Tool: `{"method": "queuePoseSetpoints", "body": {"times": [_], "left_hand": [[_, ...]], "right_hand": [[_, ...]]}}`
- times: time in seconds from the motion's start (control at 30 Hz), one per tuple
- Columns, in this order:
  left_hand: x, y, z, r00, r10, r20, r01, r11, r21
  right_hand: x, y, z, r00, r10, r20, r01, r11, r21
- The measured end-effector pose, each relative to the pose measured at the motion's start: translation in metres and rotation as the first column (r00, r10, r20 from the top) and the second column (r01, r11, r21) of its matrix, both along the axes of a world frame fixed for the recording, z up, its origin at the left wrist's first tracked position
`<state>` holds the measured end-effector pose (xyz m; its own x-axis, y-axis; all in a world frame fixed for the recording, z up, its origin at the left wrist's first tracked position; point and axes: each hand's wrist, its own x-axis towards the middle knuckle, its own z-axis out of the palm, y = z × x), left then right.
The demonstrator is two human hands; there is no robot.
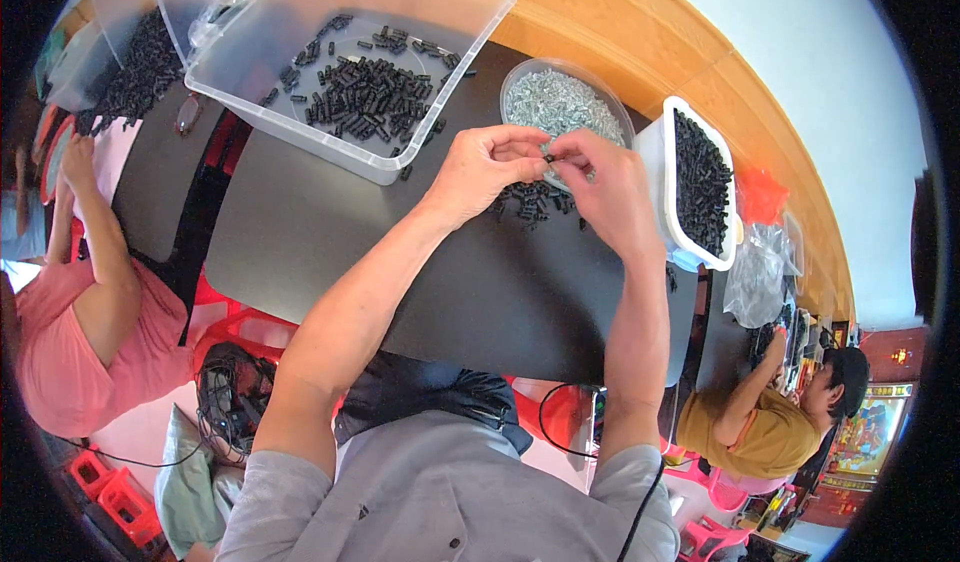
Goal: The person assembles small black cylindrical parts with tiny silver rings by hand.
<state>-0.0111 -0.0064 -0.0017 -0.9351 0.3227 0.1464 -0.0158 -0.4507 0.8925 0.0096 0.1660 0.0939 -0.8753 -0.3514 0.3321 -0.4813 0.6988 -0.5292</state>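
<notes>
My left hand (497,167) and my right hand (603,179) meet over the dark table, fingertips pinched together. Between them is a small black plastic part (549,158), mostly covered by the fingers. Just beyond the hands stands a round clear tub (510,74) full of small silvery metal pieces. Below the fingers lies a loose pile of small black parts (535,205) on the tabletop. A white rectangular container (670,177) heaped with similar black parts (703,182) stands right of my right hand. Whether a metal piece is also in my fingers cannot be made out.
A large clear bin (290,132) with scattered black cylindrical parts (375,97) takes up the table's far left. At the left a person in pink (100,342) sits near another black heap. A person in a mustard shirt (765,432) works at the right, near a clear plastic bag (757,277).
</notes>
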Motion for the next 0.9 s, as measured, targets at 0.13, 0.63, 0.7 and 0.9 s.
{"method": "queuePoseSetpoints", "body": {"times": [0.13,0.63,0.7,0.9], "left_hand": [[-0.004,-0.004,-0.004,0.992,0.081,0.092,-0.085,0.996,0.034],[-0.010,-0.006,-0.006,0.978,0.103,0.183,-0.113,0.993,0.044],[-0.009,-0.006,-0.006,0.977,0.101,0.186,-0.108,0.994,0.028],[-0.009,-0.004,-0.009,0.981,0.077,0.180,-0.086,0.995,0.040]], "right_hand": [[-0.030,0.022,-0.004,0.976,-0.216,0.007,0.215,0.975,0.065],[-0.055,0.042,-0.061,0.980,-0.178,0.092,0.132,0.919,0.370],[-0.056,0.040,-0.061,0.978,-0.192,0.078,0.150,0.917,0.369],[-0.059,0.047,-0.058,0.975,-0.176,0.134,0.138,0.959,0.249]]}}
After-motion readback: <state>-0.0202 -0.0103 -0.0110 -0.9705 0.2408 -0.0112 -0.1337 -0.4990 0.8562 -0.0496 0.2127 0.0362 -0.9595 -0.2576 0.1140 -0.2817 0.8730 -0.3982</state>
